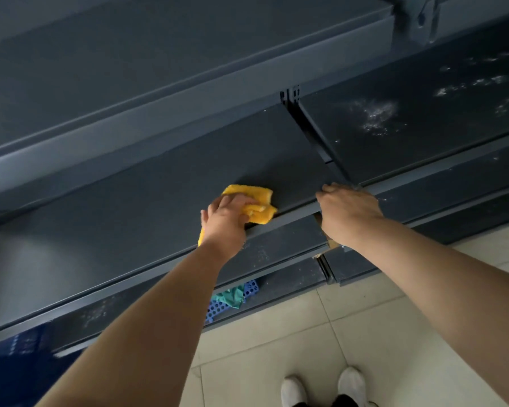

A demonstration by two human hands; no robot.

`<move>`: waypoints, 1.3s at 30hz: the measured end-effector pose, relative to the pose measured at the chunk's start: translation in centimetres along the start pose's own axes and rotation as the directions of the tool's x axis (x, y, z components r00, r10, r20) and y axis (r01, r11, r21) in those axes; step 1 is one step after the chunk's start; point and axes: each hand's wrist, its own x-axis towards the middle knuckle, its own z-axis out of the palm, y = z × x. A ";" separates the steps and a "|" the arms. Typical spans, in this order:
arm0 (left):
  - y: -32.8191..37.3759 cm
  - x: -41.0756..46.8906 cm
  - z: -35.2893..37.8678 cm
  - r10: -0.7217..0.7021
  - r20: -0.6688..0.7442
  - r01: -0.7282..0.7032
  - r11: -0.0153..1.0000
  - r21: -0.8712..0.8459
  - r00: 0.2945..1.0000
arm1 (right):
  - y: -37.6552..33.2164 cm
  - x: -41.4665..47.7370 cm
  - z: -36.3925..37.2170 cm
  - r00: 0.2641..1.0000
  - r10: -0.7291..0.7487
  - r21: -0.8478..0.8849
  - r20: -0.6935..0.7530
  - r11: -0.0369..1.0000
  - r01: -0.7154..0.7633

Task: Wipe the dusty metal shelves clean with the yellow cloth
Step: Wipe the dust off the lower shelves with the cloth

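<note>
My left hand [227,220] presses a crumpled yellow cloth [254,198] onto the dark grey metal shelf [159,201] near its front edge. A strip of the cloth hangs down beside my wrist. My right hand [348,211] grips the front lip of the same shelf, close to the gap where it meets the neighbouring shelf [409,124]. That right-hand shelf carries white dusty smears [376,116]. The shelf under the cloth looks mostly smooth and dark.
More grey shelves run above [159,54] and below [276,254], the lower ones speckled with dust. A blue perforated basket [218,306] with a green cloth [231,296] sits under the lowest shelf. Beige floor tiles [350,327] and my white shoes [323,389] are at the bottom.
</note>
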 end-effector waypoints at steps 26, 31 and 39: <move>23.1 7.4 8.5 0.010 0.102 -0.006 0.999 -0.044 0.995 | 18.5 0.8 -0.9 0.999 -0.027 0.115 -0.036 0.993 0.031; 24.2 10.6 9.8 -0.141 -0.011 0.142 0.987 0.073 0.990 | 24.2 2.8 -0.6 0.993 -0.100 0.140 -0.062 0.984 0.108; 23.7 16.2 9.5 -0.216 -0.089 0.225 0.967 0.120 0.972 | 26.0 7.2 -0.5 0.978 -0.177 0.124 -0.111 0.974 0.190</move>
